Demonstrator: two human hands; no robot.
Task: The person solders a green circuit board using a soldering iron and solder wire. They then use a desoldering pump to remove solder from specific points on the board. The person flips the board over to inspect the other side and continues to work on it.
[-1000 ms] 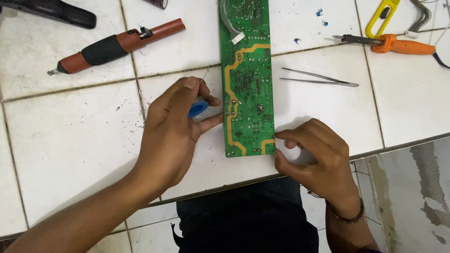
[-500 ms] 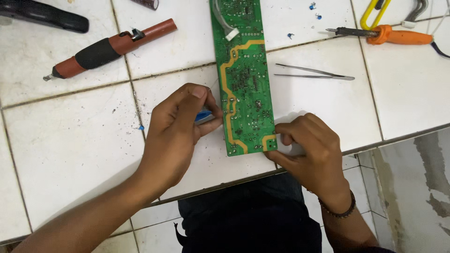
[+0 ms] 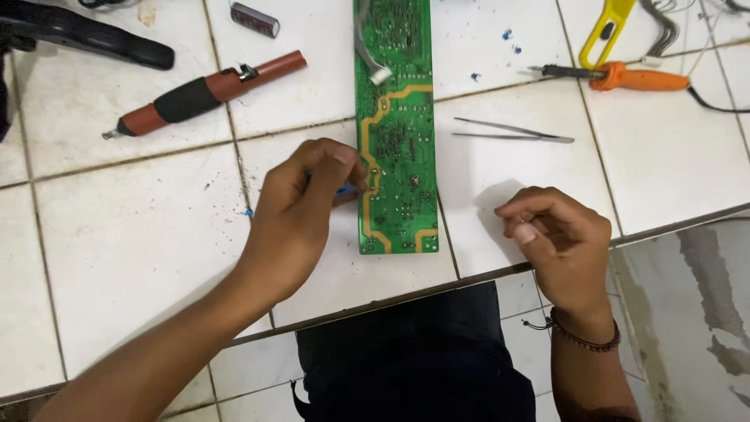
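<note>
So the green circuit board [image 3: 397,133] is lying solder side up on the white tiled bench [image 3: 117,242], running lengthwise from 12 o'clock down toward me. My left hand [image 3: 301,211] is curled up against the board's left edge at 9 o'clock, fingers pinched around a small blue thing [image 3: 344,188] that's mostly hidden, can't tell what it is. My right hand [image 3: 558,238] sits off the board at about 4 o'clock, loosely curled with fingertips together, not gripping anything I can make out. Tweezers [image 3: 512,131] lie just right of the board at 2 o'clock, orange-handled soldering iron [image 3: 625,76] further up, and a red-and-black tool [image 3: 205,91] off at 10 o'clock.
</note>
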